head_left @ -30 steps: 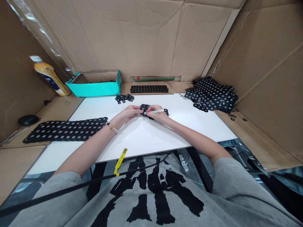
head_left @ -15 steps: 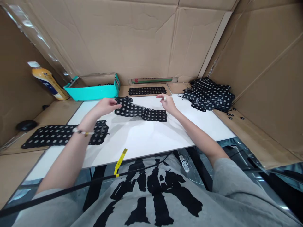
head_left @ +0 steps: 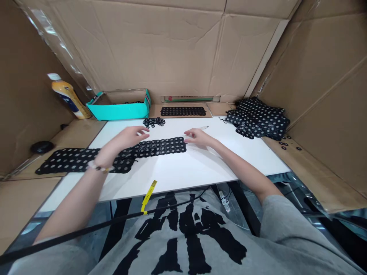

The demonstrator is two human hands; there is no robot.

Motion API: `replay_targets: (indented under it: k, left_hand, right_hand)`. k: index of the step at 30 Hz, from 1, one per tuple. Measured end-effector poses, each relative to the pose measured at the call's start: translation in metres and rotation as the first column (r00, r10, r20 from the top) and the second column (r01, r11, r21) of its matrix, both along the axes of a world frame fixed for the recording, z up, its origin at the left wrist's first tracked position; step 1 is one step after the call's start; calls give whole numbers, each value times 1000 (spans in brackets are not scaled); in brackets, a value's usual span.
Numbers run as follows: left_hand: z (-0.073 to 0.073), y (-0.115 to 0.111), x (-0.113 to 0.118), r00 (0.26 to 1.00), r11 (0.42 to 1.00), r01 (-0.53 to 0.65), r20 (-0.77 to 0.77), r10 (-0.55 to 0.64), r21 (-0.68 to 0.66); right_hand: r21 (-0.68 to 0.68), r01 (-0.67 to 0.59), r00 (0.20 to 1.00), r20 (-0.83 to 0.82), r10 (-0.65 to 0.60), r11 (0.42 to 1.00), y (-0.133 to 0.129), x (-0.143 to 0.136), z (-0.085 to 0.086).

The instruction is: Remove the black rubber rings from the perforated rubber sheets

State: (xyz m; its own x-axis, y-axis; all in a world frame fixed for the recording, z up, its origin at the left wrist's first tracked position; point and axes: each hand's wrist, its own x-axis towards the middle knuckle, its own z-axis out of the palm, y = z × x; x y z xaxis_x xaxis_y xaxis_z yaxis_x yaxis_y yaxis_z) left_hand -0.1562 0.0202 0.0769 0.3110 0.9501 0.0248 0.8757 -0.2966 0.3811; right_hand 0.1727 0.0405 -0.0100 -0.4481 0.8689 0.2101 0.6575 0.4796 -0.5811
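A black sheet of linked rings (head_left: pixel 162 147) lies on the white board (head_left: pixel 166 175), its left end meeting a wider black ring sheet (head_left: pixel 69 160). Over the left part of the narrower sheet is my left hand (head_left: pixel 130 136), fingers apart and nothing visible between them. My right hand (head_left: pixel 199 137) is at that sheet's right end, fingers loosely bent and apart, holding nothing I can see. A thin pen-like tool (head_left: pixel 204 128) shows just behind my right hand. Loose black rings (head_left: pixel 154 122) sit in a small heap behind my left hand.
A teal box (head_left: pixel 119 111) and a bottle (head_left: pixel 70 97) stand at the back left. Another ring sheet (head_left: pixel 183 111) lies at the back. Piled sheets (head_left: pixel 258 117) are at the right, with loose rings (head_left: pixel 283 145) beside them. Cardboard walls (head_left: pixel 172 49) surround the board.
The lifted sheet now lies flat, farther left and nearer, and my left hand has released it. My right hand has come down beside its end; the pen-like tool now lies behind that hand.
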Motion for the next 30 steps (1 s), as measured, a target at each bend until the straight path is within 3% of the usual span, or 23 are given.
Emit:
replay_targets:
  k: [1, 5, 7, 10, 16, 30]
  left_hand:
    - [-7, 0, 17, 998, 999, 46, 40, -46, 1]
    - [-47, 5, 58, 972, 973, 167, 137, -190, 162]
    - [-65, 9, 61, 971, 950, 188, 99, -219, 250]
    - [-79, 16, 55, 960, 932, 257, 39, -276, 256]
    - [-78, 19, 47, 953, 927, 289, 18, -301, 238]
    - [-83, 15, 47, 926, 898, 363, 7, -377, 247]
  right_hand:
    - [20, -59, 997, 47, 58, 998, -3, -5, -2]
    - [93, -58, 993, 112, 47, 994, -10, -16, -11]
    - [80, -39, 996, 87, 32, 996, -10, -18, -13]
    - [54, -17, 998, 55, 14, 998, -9, -18, -14]
    - [24, -73, 997, -6, 73, 997, -12, -18, -12]
    - [50, -105, 988, 123, 98, 993, -14, -21, -8]
